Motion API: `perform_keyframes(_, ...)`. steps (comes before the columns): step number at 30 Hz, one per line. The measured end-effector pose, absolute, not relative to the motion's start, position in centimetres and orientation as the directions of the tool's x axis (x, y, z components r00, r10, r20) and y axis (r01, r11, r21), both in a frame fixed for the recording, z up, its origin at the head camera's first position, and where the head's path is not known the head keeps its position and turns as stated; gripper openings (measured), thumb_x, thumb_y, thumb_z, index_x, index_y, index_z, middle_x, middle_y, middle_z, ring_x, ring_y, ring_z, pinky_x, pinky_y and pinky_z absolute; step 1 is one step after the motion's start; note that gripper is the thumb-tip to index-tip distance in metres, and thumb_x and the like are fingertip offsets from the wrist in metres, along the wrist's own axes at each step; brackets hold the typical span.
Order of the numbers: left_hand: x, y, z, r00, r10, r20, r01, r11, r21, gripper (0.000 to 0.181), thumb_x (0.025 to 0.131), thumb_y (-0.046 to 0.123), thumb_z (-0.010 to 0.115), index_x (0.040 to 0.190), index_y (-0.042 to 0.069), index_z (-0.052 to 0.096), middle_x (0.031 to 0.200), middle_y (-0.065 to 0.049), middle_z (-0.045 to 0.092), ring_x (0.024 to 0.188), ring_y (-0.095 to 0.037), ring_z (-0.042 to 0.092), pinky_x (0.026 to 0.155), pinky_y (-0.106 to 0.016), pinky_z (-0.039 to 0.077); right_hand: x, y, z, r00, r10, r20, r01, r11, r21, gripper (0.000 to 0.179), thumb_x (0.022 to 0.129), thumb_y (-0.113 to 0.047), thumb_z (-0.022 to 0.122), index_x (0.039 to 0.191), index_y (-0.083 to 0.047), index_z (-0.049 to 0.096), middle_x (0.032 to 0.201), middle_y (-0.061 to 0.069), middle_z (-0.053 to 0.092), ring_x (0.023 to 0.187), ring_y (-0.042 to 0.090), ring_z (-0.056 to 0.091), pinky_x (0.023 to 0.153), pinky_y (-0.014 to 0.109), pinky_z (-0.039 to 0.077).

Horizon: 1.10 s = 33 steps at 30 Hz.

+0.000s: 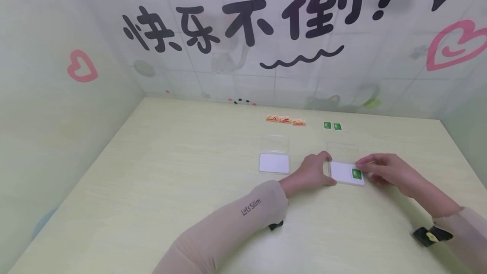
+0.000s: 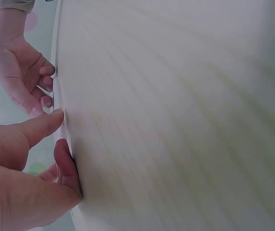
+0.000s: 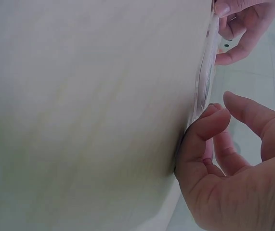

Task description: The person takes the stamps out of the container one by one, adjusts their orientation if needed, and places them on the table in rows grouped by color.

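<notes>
A flat white-based case point(image 1: 344, 173) with a clear lid point(image 1: 342, 151) opened out behind it lies on the table. My left hand point(image 1: 313, 171) holds its left end, index finger at the far corner and thumb at the near one. A small green stamp point(image 1: 356, 174) lies on the right end of the white surface. Beside that stamp, my right hand point(image 1: 388, 171) touches the case's right edge with its fingertips. In the right wrist view the thumb point(image 3: 253, 113) stands apart from the bent fingers. The left wrist view shows both hands low over the tabletop.
A second white-based case point(image 1: 274, 163) with its clear lid point(image 1: 274, 142) open stands left of my left hand. Farther back lie three orange stamps point(image 1: 285, 120) in a row and two green stamps point(image 1: 332, 126). A printed wall point(image 1: 236, 79) bounds the table point(image 1: 171, 160) behind.
</notes>
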<state>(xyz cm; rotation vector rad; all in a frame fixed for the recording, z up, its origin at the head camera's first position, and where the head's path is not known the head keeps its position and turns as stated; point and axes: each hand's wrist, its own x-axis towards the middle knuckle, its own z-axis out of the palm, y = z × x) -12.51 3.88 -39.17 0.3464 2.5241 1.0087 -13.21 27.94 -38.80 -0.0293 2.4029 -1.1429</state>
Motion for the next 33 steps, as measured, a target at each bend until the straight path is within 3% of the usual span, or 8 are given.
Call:
perform_keyframes(16, -12.5, 4.0, -39.1, -0.89, 0.371, -0.265, 0.087, 0.708, 0.701, 0.059, 0.09, 0.017, 0.086, 0.141, 0.013, 0.058, 0.137, -0.005, 0.064, 0.113, -0.011, 0.054, 0.103, -0.021, 0.045, -12.3, 28.2, -39.3, -0.903, -0.194, -0.382, 0.177, 0.643, -0.745, 0.042, 0.102, -0.013, 0.068, 0.132, 0.015, 0.059, 0.075, -0.002, 0.054, 0.065, 0.013, 0.05, 0.061, 0.024, 0.045)
perform_keyframes(33, -12.4, 3.8, -38.8, -0.887, 0.377, -0.268, 0.084, 0.701, 0.708, 0.059, 0.09, 0.016, 0.085, 0.142, 0.013, 0.057, 0.138, -0.007, 0.062, 0.116, -0.013, 0.054, 0.104, -0.023, 0.045, -12.0, 27.8, -39.4, -0.931, -0.173, -0.322, 0.136, 0.654, -0.745, 0.04, 0.099, -0.015, 0.074, 0.126, 0.012, 0.064, 0.082, 0.0, 0.063, 0.066, 0.014, 0.053, 0.06, 0.025, 0.047)
